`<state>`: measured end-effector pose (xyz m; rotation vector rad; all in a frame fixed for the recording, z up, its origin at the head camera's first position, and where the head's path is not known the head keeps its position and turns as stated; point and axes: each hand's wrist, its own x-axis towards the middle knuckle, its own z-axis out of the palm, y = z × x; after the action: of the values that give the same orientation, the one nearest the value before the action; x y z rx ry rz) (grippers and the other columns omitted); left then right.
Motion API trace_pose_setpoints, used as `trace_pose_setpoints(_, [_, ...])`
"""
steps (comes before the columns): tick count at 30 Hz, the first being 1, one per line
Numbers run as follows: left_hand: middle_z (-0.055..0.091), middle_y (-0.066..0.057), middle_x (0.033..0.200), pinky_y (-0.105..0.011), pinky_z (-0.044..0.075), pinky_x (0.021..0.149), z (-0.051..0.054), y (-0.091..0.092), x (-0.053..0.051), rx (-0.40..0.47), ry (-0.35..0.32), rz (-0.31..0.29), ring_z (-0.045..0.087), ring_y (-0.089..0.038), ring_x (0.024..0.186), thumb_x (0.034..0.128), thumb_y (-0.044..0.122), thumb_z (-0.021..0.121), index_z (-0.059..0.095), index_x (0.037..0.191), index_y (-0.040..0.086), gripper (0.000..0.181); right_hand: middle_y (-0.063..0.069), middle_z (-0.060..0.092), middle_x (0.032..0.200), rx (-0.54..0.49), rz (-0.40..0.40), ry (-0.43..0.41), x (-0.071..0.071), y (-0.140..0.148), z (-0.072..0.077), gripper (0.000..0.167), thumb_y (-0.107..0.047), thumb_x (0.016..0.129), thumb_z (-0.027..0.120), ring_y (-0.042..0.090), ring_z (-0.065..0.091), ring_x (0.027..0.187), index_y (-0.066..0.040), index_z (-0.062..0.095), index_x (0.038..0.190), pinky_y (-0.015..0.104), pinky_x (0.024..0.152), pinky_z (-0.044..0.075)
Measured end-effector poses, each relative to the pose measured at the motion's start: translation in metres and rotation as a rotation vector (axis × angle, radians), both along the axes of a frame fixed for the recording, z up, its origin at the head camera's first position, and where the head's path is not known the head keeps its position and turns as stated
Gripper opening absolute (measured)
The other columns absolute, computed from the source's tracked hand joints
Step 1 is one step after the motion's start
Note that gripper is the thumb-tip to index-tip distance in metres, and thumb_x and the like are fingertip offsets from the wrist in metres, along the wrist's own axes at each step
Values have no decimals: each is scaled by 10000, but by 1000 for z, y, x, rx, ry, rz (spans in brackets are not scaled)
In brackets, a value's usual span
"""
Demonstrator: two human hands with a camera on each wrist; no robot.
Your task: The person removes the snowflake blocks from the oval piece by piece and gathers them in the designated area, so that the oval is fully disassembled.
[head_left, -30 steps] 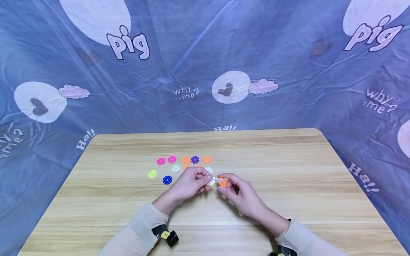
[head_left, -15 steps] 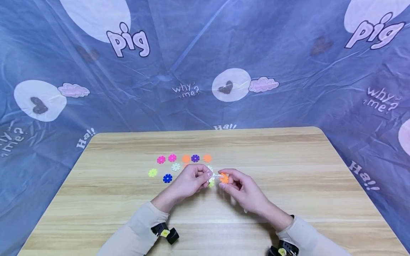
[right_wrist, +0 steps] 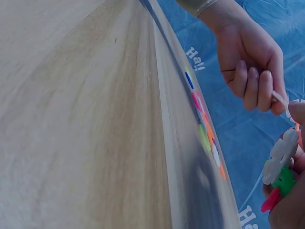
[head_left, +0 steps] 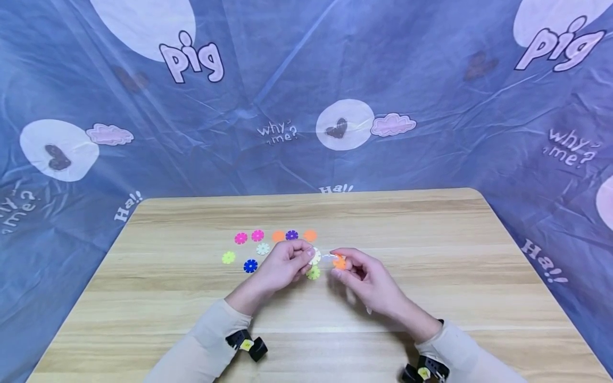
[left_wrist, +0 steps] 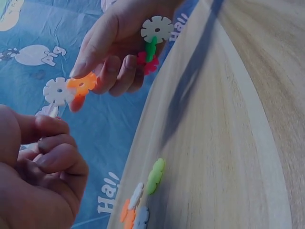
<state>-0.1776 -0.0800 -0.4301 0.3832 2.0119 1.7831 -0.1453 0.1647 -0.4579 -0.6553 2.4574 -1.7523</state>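
Note:
My left hand (head_left: 283, 267) pinches a white notched snowflake disc (left_wrist: 51, 111), seen nearly edge-on in the left wrist view, between thumb and forefinger. My right hand (head_left: 371, 281) holds an orange disc (head_left: 339, 262) by thumb and fingertips. A white disc (left_wrist: 59, 90) is joined to the orange one and points toward the left hand's disc. Further pieces stick out by the right palm: a larger-looking white disc (left_wrist: 156, 28), a green disc (left_wrist: 151, 49) and a pink disc (left_wrist: 148, 64). Whether the two hands' discs touch is hard to tell.
Loose discs lie flat on the wooden table (head_left: 191, 314): two pink (head_left: 257, 235), a purple (head_left: 291, 235), orange ones (head_left: 309, 235), a pale one (head_left: 263, 248), a blue (head_left: 250, 266) and yellow-green ones (head_left: 228, 257). A blue printed curtain (head_left: 230, 133) surrounds the table.
Both hands have risen slightly in the head view. The right hand has shifted a little right with the orange disc, and more of the yellow-green disc beneath shows.

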Motion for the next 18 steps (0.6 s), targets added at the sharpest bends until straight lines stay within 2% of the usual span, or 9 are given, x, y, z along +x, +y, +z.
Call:
trace_pose_setpoints(4, [617,15,752,-171,364,514,-4,0,-4,-45,30,-17,464,-69,586,1127,68,506,660,1154,-83,218,-12,620,814,-26,-5,9,-1,1,-1,384,-61,1005,739,53,542,623,-24,665,1380,235,586,475])
trace_pose_setpoints(7, [661,5,740,-174,408,524,-8,2,-9,-125,64,-7,530,-99,607,1107,61,554,686,1173,-57,188,-3,624,822,-44,-10,8,0,1,-1,366,-49,1005,733,47,531,644,-5,670,1363,233,587,468])
trace_pose_setpoints(11, [706,-30,728,-193,463,537,-10,7,-17,-226,83,13,607,-160,626,1082,75,620,701,1124,-15,128,14,637,829,-51,-18,-12,0,3,0,356,-55,1006,734,43,536,642,7,671,1351,237,571,474])
trace_pose_setpoints(18, [727,-60,745,-203,475,557,-11,18,-32,-331,111,19,641,-174,644,1091,76,606,712,1128,-30,154,27,664,841,-57,-15,-39,2,3,0,355,-58,1007,730,48,567,632,15,668,1349,251,561,506])
